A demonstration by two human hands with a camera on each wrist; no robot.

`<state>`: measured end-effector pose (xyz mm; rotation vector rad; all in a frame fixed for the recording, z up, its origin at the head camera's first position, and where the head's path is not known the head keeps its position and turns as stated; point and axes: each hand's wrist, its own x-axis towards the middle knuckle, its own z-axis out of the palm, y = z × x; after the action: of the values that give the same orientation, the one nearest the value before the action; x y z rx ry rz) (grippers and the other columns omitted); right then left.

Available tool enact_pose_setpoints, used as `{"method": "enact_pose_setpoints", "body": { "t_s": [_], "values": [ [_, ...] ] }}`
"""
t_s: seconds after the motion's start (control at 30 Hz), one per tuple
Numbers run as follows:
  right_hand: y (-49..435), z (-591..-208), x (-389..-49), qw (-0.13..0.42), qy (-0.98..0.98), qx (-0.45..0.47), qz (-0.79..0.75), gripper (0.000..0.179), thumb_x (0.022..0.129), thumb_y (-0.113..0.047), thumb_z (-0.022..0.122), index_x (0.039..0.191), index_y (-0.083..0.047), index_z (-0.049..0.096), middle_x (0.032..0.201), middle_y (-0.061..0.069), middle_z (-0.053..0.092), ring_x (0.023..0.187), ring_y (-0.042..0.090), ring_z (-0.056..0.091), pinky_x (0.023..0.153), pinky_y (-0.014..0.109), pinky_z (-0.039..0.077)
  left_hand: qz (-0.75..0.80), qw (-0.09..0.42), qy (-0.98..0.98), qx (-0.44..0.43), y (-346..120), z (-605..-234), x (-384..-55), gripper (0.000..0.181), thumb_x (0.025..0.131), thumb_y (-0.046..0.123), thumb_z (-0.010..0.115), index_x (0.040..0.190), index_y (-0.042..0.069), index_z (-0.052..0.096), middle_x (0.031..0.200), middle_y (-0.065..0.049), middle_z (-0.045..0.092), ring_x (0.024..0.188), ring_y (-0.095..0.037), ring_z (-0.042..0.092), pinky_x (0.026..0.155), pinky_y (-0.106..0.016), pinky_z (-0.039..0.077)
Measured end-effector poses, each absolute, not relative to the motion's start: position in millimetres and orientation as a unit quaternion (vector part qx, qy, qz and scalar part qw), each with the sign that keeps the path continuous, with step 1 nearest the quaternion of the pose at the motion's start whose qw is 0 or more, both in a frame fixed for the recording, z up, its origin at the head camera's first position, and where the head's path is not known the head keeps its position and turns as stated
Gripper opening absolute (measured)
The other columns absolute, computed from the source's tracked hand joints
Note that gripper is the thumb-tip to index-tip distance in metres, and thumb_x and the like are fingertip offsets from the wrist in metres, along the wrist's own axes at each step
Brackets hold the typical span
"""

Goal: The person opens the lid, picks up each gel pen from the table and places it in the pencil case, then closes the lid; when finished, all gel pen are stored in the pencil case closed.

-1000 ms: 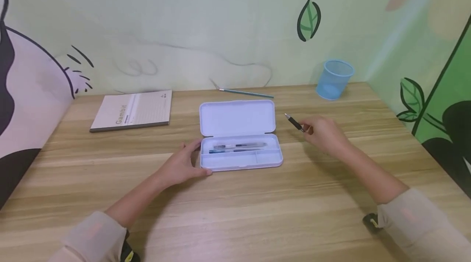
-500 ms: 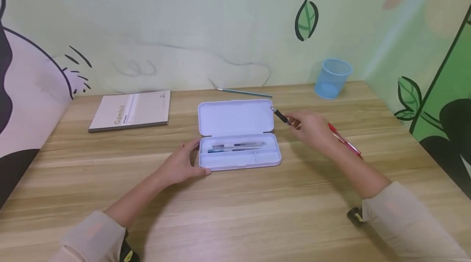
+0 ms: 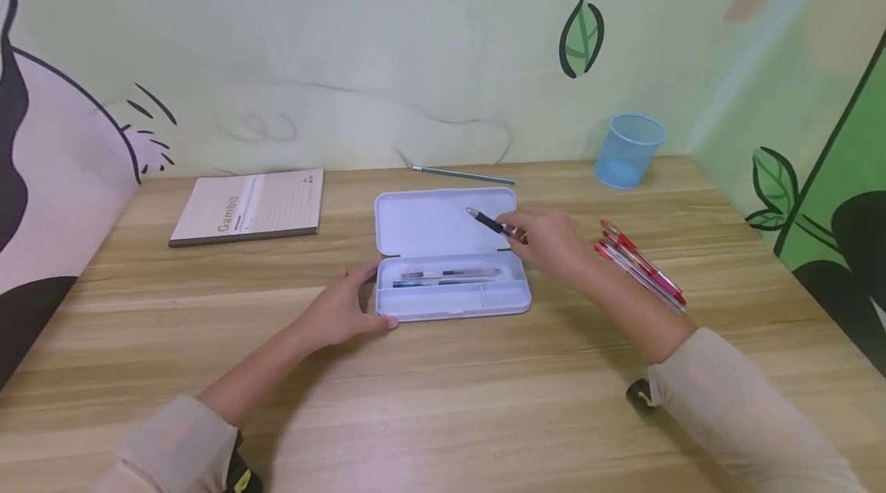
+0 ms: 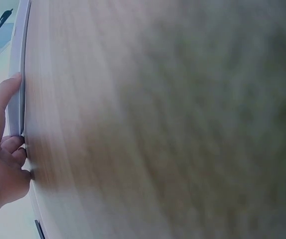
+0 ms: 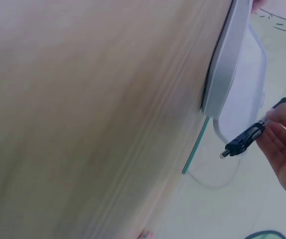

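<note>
An open pale lavender pencil case [image 3: 429, 304] lies on the table, its lid [image 3: 422, 222] tipped back. Several pens [image 3: 450, 275] are in its long rear compartment. My left hand [image 3: 339, 310] grips the case's left end, thumb at the front edge and fingers at the side; the left wrist view shows this hand [image 4: 3, 144] against the case's edge. Above the right part of the lid, my right hand [image 3: 550, 243] pinches a pen with a black grip [image 3: 490, 224], tip toward the left. In the right wrist view, the pen [image 5: 247, 139] sits between thumb and fingers.
Several red and pink pens [image 3: 640, 266] lie right of the right forearm. A blue mesh cup [image 3: 628, 151] stands at the back right. Behind the case lies a teal pencil [image 3: 464, 174] near the wall. A notebook [image 3: 249, 206] rests at the back left.
My right hand has moved left with the pen, from right of the case to over its lid, uncovering the red and pink pens. The left hand stays at the case.
</note>
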<state>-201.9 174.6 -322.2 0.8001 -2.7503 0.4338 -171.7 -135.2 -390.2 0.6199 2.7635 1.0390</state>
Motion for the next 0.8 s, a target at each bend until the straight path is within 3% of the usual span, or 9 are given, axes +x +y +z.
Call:
{"method": "enact_pose_setpoints", "body": {
  "t_s": [0.3,0.8],
  "values": [
    [153.8,-321.8,-206.4,0.133,-0.927,0.324,0.133,0.022,0.080,-0.002,0.066,0.102,-0.004,0.069,0.085,0.005,0.066,0.073,0.016,0.062,0.063,0.028,0.051,0.344,0.062,0.915,0.200,-133.6,-386.5,-173.9,0.091,0.068,0.034,0.081,0.140,0.003,0.035,0.137,-0.017,0.044,0.128,-0.033,0.037,0.109,-0.052,0.010],
    [125.3,-330.6,-204.6,0.084,-0.916,0.374,0.120,0.023,0.080,0.000,0.065,0.103,-0.005,0.069,0.089,0.004,0.067,0.079,0.015,0.062,0.070,0.027,0.052,0.345,0.058,0.914,0.205,-134.9,-388.2,-170.5,0.089,0.067,0.032,0.082,0.137,-0.001,0.037,0.134,-0.019,0.046,0.126,-0.034,0.039,0.109,-0.052,0.010]
  ]
}}
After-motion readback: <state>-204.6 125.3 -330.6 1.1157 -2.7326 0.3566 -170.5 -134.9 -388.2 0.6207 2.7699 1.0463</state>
